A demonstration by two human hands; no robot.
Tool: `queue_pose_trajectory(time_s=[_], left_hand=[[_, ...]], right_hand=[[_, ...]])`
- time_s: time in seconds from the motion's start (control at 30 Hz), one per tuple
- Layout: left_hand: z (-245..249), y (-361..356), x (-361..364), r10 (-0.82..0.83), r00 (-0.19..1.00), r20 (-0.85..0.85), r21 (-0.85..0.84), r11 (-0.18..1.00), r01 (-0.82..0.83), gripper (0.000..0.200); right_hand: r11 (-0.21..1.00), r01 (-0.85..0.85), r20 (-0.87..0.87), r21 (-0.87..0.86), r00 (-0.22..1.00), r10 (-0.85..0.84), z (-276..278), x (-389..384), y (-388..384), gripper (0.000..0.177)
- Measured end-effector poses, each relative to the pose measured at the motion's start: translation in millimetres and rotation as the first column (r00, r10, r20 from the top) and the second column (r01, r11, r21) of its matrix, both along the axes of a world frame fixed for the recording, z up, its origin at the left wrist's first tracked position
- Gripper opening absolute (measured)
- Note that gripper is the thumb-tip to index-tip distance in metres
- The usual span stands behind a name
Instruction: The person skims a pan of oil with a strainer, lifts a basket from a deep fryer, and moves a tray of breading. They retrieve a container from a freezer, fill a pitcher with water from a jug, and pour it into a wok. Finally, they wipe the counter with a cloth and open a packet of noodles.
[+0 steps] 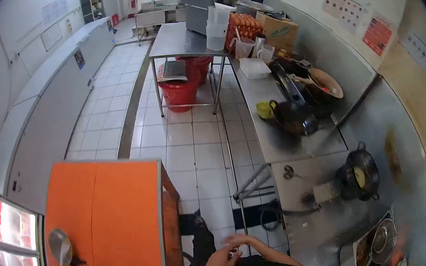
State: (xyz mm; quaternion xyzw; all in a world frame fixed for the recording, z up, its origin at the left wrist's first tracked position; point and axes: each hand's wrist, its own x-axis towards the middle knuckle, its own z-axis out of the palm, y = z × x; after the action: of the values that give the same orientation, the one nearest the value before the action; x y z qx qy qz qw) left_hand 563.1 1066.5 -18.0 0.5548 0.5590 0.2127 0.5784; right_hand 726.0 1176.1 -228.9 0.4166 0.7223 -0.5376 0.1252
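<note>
My left hand (220, 262) and my right hand (242, 239) meet low in front of my dark clothing, at the bottom middle of the view. The right hand's fingers stretch leftward and overlap the left hand's fingertips. The left hand points to the right with its fingers loosely bent. No object shows in either one. To their left stands an orange-topped table (119, 199). On their right runs a steel stove counter (313, 238) carrying a dark wok (370, 166) with something yellow inside.
Another black wok (292, 116) sits farther along the steel work table, near a white container (254, 68) and egg trays (243, 25). Red tubs (180, 93) stand under the far table. A metal bowl (58, 244) rests on the orange top. White freezers (49, 111) line the left wall.
</note>
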Motion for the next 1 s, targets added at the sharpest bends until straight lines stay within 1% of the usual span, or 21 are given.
queue_pose_trajectory(time_s=[0.07,0.13,0.17,0.27,0.33,0.4,0.43,0.47,0.5,0.53,0.57,0.6,0.63,0.67,0.7,0.73,0.77,0.8,0.83,0.87,1.0], left_hand=[[-4.0,76.9,-42.2,-0.029,0.999,-0.028,0.036,0.999,0.03,0.043],[5.5,155.6,-74.3,-0.037,0.998,-0.055,0.088,0.995,0.042,0.043],[-2.4,192.0,-89.6,-0.035,0.992,-0.122,0.194,0.979,0.059,0.042],[-5.0,307.2,-145.6,-0.117,0.961,-0.252,0.201,0.965,0.171,0.04],[-41.9,394.0,-185.3,-0.082,0.994,-0.066,0.155,0.984,0.091,0.04],[-139.9,469.0,-240.1,-0.002,0.999,-0.04,0.199,0.98,0.01,0.042],[-183.4,505.2,-273.6,0.096,0.995,-0.038,0.098,0.991,-0.091,0.042],[-200.9,533.0,-309.2,0.188,0.981,-0.056,-0.006,0.982,-0.188,0.042],[-215.9,547.4,-338.5,0.371,0.928,-0.039,-0.183,0.91,-0.371,0.042],[-225.6,558.5,-364.3,0.549,0.835,-0.05,-0.351,0.772,-0.529,0.042],[-287.8,563.4,-407.6,0.353,0.934,-0.056,-0.303,0.885,-0.353,0.044],[-299.5,560.2,-417.2,0.554,0.832,0.025,-0.463,0.744,-0.481,0.049],[-366.8,557.1,-454.7,0.33,0.94,0.088,-0.351,0.893,-0.281,0.046],[-286.0,562.7,-442.2,0.617,0.786,-0.04,-0.679,0.56,-0.474,0.041],[-290.4,555.9,-451.0,0.648,0.759,-0.062,-0.655,0.547,-0.521,0.056],[-305.3,529.9,-460.7,0.739,0.67,0.07,-0.498,0.608,-0.619,0.054],[-323.1,516.6,-467.6,0.795,0.564,0.221,-0.321,0.606,-0.728,0.053],[-327.9,516.3,-475.4,0.909,0.406,0.099,-0.577,0.385,-0.721,0.051],[-331.0,516.9,-483.3,0.976,0.204,-0.082,-0.746,0.075,-0.662,0.05],[-321.3,525.9,-498.9,0.98,0.136,-0.144,-0.758,-0.021,-0.652,0.05],[-311.5,597.1,-605.1,0.985,0.005,-0.17,-0.694,-0.116,-0.711,0.049]], right_hand=[[0.98,0.115,0.166,-0.163,0.982,-0.087,-23.4,37.6,16.2,0.04],[0.894,0.375,0.28,-0.246,0.91,-0.305,-12.9,67.3,39.5,0.044],[0.818,0.512,0.323,-0.263,0.846,-0.425,0.6,80.6,56.9,0.046],[0.553,0.773,0.371,-0.31,0.634,-0.678,42.0,72.7,119.3,0.053],[0.411,0.847,0.385,-0.337,0.523,-0.761,52.5,50.8,166.9,0.058],[0.333,0.873,0.386,-0.356,0.462,-0.799,47.5,19.3,228.5,0.063],[0.316,0.878,0.38,-0.359,0.447,-0.81,38.1,-1.7,260.8,0.066],[0.133,0.915,0.385,-0.38,0.288,-0.877,9.9,-31.5,300.9,0.071],[0.154,0.886,0.375,-0.438,0.336,-0.864,-8.9,-47.9,338.3,0.073],[0.189,0.844,0.334,-0.502,0.391,-0.858,7.1,-82.3,390.6,0.075],[0.217,0.801,0.278,-0.558,0.427,-0.861,31.1,-118.9,443.9,0.076],[0.25,0.766,0.224,-0.593,0.455,-0.862,60.2,-159.3,502.0,0.078],[0.291,0.736,0.176,-0.611,0.486,-0.856,90.4,-203.9,554.3,0.08],[0.38,0.746,0.214,-0.547,0.564,-0.798,82.9,-245.6,622.4,0.079],[0.466,0.746,0.291,-0.475,0.633,-0.717,82.4,-280.2,670.7,0.078],[0.602,0.56,0.027,-0.569,0.744,-0.667,104.1,-320.6,720.6,0.078],[0.655,0.261,-0.122,-0.709,0.87,-0.478,112.7,-361.5,785.6,0.077],[0.713,0.116,-0.219,-0.692,0.907,-0.361,152.0,-425.3,835.0,0.074],[0.786,0.111,-0.223,-0.608,0.926,-0.304,190.0,-495.5,871.4,0.07],[0.838,0.041,-0.243,-0.544,0.948,-0.204,213.4,-559.0,909.4,0.068],[0.868,-0.215,-0.241,-0.447,0.964,0.114,186.0,-762.7,997.1,0.061]])
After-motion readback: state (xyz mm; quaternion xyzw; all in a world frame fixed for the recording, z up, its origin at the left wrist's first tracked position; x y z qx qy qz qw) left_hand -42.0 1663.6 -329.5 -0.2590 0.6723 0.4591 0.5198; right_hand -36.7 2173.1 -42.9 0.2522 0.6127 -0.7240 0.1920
